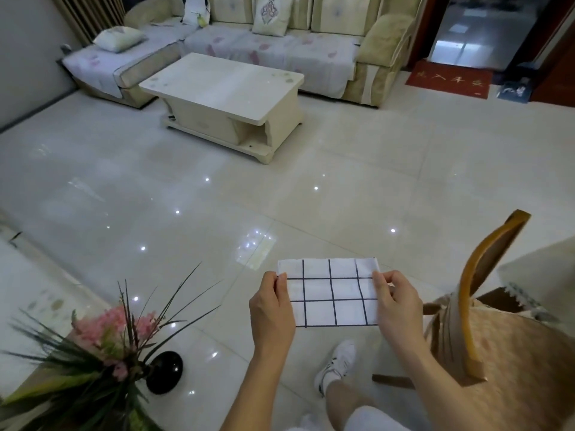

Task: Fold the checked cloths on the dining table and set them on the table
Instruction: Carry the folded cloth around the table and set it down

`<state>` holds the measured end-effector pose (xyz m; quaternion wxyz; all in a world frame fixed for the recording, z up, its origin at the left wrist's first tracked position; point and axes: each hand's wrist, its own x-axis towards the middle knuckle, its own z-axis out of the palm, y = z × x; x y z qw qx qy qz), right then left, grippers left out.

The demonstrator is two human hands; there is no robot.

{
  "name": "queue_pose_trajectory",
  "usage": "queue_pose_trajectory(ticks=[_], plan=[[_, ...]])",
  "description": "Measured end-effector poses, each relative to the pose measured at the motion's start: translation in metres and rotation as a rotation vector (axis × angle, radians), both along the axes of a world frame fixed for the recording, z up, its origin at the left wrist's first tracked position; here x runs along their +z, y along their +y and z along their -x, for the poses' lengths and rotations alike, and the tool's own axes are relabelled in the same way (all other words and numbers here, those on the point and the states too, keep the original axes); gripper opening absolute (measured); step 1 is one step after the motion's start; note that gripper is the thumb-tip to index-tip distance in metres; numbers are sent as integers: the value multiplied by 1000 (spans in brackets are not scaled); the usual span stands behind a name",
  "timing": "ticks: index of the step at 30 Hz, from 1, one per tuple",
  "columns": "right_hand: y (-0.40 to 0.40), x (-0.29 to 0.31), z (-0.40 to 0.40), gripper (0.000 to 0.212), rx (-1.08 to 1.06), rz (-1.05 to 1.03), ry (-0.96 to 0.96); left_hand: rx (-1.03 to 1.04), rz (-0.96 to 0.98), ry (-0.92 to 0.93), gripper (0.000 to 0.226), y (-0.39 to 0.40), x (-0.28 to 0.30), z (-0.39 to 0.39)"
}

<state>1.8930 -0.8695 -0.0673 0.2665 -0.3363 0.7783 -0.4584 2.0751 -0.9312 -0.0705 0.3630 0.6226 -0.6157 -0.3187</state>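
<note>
A wooden chair (485,306) stands just right of the hands. Between them, up in the air over the floor (186,197), hangs the folded checked cloth (329,293). The left hand (272,309) and right hand (396,303) each pinch a side; a loose pinch could let it flop open.

One sign in your view

You can see gold characters across the red doormat (449,81) by the doorway (too blurred to read them for sure); nothing else carries text.
</note>
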Motion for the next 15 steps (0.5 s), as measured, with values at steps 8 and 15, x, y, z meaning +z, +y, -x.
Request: queue_pose_trajectory(ticks=[8,15], plan=[[-94,-11,55,28,-82,17,-44,-61,12,-61,37,-101,-5,56],[-169,-1,125,29,-152,53,-79,-113,5,-73,38,-187,7,131]])
